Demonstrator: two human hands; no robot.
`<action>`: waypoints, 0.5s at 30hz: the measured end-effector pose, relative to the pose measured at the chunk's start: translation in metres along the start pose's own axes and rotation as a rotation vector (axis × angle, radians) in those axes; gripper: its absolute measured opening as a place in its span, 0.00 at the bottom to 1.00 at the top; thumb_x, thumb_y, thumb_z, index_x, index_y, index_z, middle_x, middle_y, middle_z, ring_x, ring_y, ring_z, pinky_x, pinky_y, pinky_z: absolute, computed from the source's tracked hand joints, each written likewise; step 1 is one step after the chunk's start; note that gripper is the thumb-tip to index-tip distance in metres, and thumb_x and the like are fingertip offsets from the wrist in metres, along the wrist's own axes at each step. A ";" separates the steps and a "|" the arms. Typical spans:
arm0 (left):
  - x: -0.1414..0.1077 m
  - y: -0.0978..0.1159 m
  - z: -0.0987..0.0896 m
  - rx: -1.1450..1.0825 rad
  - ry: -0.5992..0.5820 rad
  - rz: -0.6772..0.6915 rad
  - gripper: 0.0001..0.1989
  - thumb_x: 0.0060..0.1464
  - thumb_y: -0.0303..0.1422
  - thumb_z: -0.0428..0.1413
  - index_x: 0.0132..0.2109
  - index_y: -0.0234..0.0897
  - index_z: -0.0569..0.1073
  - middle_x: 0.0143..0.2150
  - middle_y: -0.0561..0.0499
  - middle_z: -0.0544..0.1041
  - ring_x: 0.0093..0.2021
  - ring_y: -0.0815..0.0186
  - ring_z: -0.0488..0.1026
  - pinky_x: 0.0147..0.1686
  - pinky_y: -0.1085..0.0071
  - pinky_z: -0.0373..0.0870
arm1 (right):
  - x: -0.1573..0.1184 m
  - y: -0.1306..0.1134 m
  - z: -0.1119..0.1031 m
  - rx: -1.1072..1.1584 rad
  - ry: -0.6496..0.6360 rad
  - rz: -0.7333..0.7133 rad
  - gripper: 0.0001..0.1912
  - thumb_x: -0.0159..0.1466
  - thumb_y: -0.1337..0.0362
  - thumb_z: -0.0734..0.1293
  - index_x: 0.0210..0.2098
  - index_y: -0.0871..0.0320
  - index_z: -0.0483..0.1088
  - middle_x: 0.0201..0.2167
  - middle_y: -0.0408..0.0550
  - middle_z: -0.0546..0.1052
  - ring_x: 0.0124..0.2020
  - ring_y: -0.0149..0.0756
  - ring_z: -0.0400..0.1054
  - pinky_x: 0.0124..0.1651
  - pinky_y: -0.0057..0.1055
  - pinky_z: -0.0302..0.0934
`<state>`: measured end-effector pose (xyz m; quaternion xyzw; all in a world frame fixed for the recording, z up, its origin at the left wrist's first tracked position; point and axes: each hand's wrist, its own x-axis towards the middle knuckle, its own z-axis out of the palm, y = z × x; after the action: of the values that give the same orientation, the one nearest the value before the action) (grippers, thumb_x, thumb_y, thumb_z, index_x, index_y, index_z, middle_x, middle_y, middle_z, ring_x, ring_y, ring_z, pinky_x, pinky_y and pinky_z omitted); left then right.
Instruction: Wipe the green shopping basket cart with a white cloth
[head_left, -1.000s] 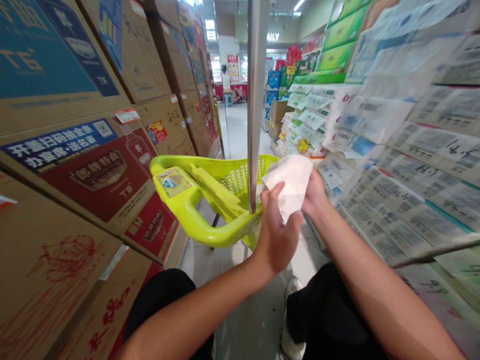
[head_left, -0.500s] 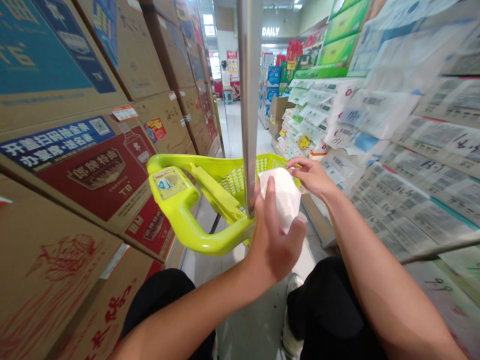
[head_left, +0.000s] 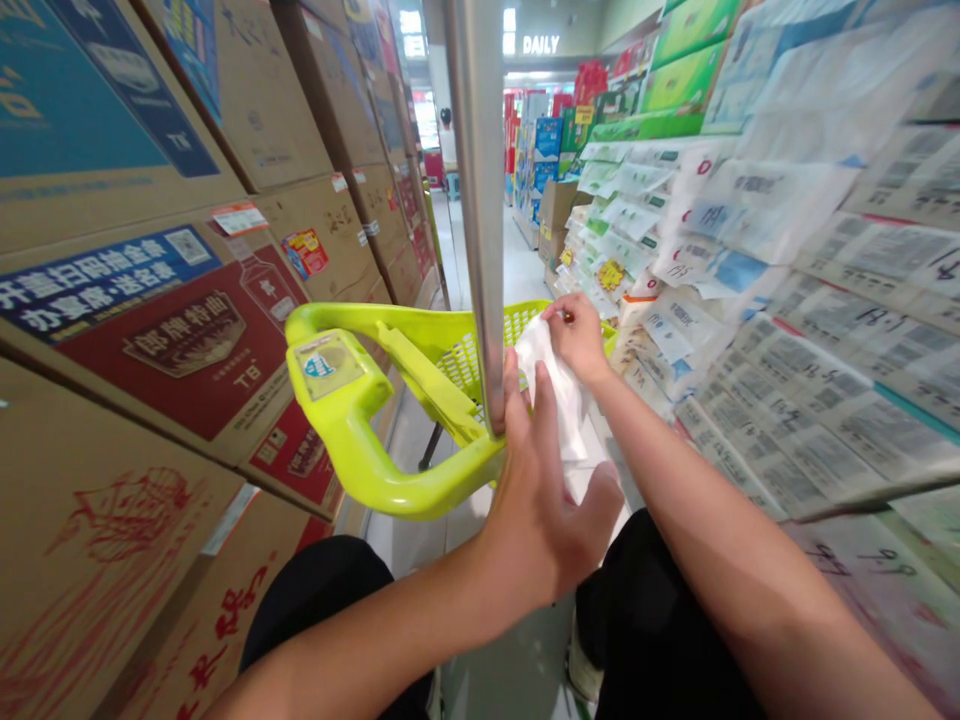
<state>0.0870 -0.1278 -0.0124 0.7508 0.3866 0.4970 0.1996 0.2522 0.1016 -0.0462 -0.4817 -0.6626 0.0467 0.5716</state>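
A white cloth or tissue (head_left: 553,385) hangs beside the upright metal pole (head_left: 480,200). Pinched between the fingertips of my right hand (head_left: 576,335) is its upper edge. My left hand (head_left: 551,480) lies against the near side of the cloth and close to the pole, its fingers apart and thumb spread; whether it grips anything is hard to see. Behind the pole is the yellow-green shopping cart or basket (head_left: 405,490), with its rounded handle toward me and a label panel (head_left: 330,365) at the left.
Stacked cardboard boxes (head_left: 300,150) line the left side. White packs (head_left: 810,370) are piled along the right. An aisle floor (head_left: 525,262) runs ahead, with a person (head_left: 448,145) far off near a blue stool. My black-clothed knees are below.
My right hand has moved left and closed its fingers on the cloth's upper edge. The cloth now hangs lower and narrower. My left hand's fingers have straightened and spread.
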 end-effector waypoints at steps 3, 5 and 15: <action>-0.009 0.013 -0.010 0.151 -0.035 0.139 0.45 0.58 0.33 0.55 0.78 0.38 0.46 0.82 0.37 0.30 0.81 0.39 0.30 0.75 0.33 0.44 | -0.005 0.005 0.012 -0.146 -0.122 0.045 0.15 0.65 0.71 0.59 0.37 0.57 0.78 0.46 0.54 0.77 0.48 0.40 0.70 0.57 0.37 0.64; -0.014 0.019 -0.018 0.274 -0.025 0.285 0.42 0.55 0.31 0.56 0.75 0.34 0.53 0.81 0.35 0.33 0.81 0.39 0.35 0.74 0.35 0.49 | -0.008 0.008 0.015 -0.294 -0.235 0.101 0.18 0.64 0.73 0.58 0.39 0.58 0.79 0.47 0.55 0.78 0.51 0.43 0.71 0.60 0.40 0.62; -0.003 -0.005 -0.033 0.444 0.549 0.563 0.35 0.48 0.33 0.62 0.64 0.42 0.66 0.64 0.41 0.61 0.62 0.51 0.71 0.62 0.48 0.74 | -0.017 -0.042 -0.023 -0.118 -0.440 -0.136 0.16 0.71 0.61 0.60 0.44 0.58 0.80 0.46 0.54 0.84 0.50 0.45 0.76 0.58 0.41 0.65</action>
<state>0.0546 -0.1298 -0.0033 0.6919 0.3031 0.6175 -0.2194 0.2440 0.0562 -0.0247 -0.4468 -0.8037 0.0734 0.3861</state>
